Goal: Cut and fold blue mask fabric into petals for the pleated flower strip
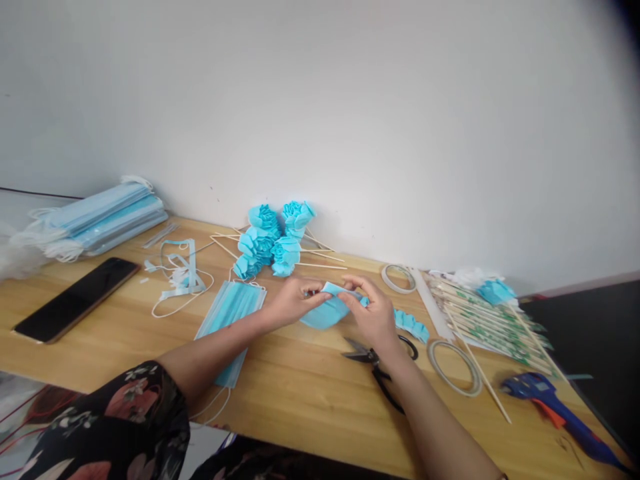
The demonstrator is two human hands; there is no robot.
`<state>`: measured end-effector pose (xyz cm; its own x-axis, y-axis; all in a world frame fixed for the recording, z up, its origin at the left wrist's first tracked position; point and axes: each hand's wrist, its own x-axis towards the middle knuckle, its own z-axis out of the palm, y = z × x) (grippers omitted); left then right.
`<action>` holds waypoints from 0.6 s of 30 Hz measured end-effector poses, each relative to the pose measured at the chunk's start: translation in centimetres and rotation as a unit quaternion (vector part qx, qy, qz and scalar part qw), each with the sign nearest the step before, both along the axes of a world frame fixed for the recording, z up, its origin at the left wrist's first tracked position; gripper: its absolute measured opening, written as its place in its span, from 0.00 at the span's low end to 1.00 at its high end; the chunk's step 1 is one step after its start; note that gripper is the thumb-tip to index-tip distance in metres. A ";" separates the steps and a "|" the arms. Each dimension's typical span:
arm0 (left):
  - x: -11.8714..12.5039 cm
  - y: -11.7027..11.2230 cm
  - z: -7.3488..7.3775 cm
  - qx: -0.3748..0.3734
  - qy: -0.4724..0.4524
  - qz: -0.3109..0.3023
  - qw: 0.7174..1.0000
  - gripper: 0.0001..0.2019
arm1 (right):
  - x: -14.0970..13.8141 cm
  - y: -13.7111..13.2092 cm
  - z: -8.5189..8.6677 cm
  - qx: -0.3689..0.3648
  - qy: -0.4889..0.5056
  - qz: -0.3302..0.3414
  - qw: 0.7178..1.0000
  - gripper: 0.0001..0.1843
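From my remote seat, I see the left hand (299, 297) and right hand (371, 310) pinching the blue cloth (324, 317), right of the mask (233, 301), apparently folding it; next calls for steady pressure.

Soft, diffuse light is brightening the pale wall (350, 133) beyond the grip, while blackness is filling the picture's corner far above and right of it. Slight blur is softening the fingers (367, 288) and, lower right, the glue gun (573, 421).
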<state>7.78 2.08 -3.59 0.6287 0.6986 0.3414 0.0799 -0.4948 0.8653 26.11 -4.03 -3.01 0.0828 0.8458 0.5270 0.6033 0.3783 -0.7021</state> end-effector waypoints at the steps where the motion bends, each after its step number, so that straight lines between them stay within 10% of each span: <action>1: 0.0 0.0 0.0 0.011 0.001 -0.005 1.000 0.17 | 0.1 0.0 0.0 0.004 -0.017 0.017 1.000 0.13; 18: 0.0 0.1 -0.4 0.041 0.040 -0.031 0.998 0.16 | 0.0 -0.2 0.3 0.051 -0.042 -0.007 0.998 0.10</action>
